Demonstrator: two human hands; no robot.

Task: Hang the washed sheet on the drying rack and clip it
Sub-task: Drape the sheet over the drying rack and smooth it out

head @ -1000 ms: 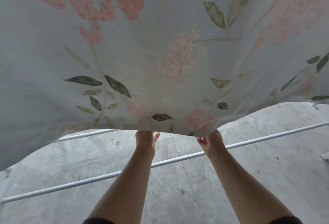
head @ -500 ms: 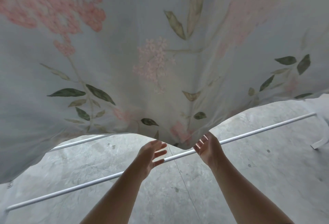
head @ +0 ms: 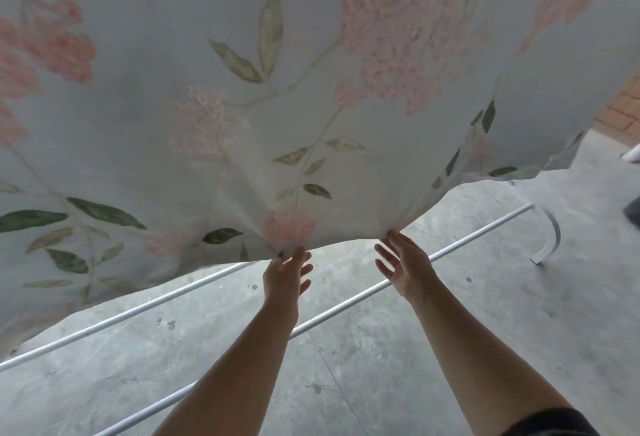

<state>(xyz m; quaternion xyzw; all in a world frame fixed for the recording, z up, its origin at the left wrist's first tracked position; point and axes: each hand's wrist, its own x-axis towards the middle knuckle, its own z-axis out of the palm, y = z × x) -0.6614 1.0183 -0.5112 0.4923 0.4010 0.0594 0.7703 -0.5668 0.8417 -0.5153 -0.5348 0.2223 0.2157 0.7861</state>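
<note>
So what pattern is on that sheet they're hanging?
The sheet is pale blue-grey, printed with pink flower clusters and green leafy sprigs; the head view shows it.

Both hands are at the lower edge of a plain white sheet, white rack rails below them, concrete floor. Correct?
Not quite. The head view shows the sheet is floral, pale with pink blossoms and green leaves, not plain white. The rest holds: left hand and right hand at its lower edge, white rack rails below, concrete floor.

Left hand (head: 284,276) and right hand (head: 405,269) are bare, forearms too; a black sleeve (head: 550,422) edges the right arm.
</note>
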